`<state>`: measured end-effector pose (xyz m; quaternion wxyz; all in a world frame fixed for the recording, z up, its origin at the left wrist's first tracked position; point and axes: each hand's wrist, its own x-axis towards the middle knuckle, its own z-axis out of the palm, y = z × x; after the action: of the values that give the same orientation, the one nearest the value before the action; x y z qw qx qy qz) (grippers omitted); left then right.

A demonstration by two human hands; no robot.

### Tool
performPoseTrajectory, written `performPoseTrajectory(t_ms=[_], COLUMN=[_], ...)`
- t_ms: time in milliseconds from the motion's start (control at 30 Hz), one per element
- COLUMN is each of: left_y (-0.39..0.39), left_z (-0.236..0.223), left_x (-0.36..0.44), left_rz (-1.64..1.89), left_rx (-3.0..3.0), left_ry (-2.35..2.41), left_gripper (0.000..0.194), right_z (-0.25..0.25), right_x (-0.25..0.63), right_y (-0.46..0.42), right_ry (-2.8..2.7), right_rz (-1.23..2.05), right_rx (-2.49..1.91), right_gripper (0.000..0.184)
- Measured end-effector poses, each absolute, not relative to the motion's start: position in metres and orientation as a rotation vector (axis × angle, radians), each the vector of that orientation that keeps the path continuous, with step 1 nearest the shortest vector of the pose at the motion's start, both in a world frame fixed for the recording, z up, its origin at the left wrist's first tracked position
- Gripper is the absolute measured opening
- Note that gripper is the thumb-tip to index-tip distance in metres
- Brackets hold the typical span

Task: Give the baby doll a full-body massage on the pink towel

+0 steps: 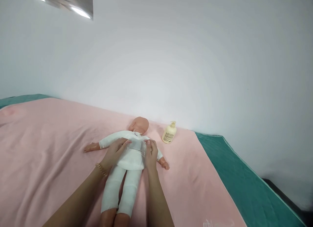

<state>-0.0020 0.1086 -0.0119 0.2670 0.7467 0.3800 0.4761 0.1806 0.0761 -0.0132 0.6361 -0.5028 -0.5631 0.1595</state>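
Note:
A baby doll (130, 160) in a white top and white leggings lies on its back, its head pointing away from me and turned to one side. Over its chest stretches a translucent, plastic-like sheet (136, 145). My left hand (117, 149) pinches the sheet's left edge between thumb and fingers; a bracelet circles that wrist. At the opposite edge, my right hand (151, 151) is closed on the sheet too. Both hands are close above the doll's top, and I cannot tell whether they touch it.
Beyond the doll's arm on the right stands a pale yellow pump bottle (169, 133). Everything rests on a pink blanket (190, 175), with a green cover (234, 168) showing at its right side. A white wall (186, 57) rises directly behind.

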Motion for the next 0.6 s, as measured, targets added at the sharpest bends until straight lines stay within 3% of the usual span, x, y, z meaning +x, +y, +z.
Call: performPoseTrajectory(t_ms=[167, 400, 600], left_y=[0.14, 0.162, 0.156], left_z=[0.002, -0.019, -0.025], left_x=[0.013, 0.019, 0.017], left_rz=[1.3, 1.167, 1.235], left_rx=[2.108, 2.312, 2.372], left_ry=[1.118, 1.103, 1.11], left_gripper=[0.047, 0.05, 0.043], right_z=[-0.006, -0.03, -0.033], right_x=[0.176, 0.172, 0.174], right_y=[0.113, 0.122, 0.122], right_ry=[-1.394, -1.539, -1.562], right_rz=[0.278, 0.198, 0.215], right_rx=[-1.257, -1.355, -1.372], right_gripper=[0.045, 0.04, 0.036])
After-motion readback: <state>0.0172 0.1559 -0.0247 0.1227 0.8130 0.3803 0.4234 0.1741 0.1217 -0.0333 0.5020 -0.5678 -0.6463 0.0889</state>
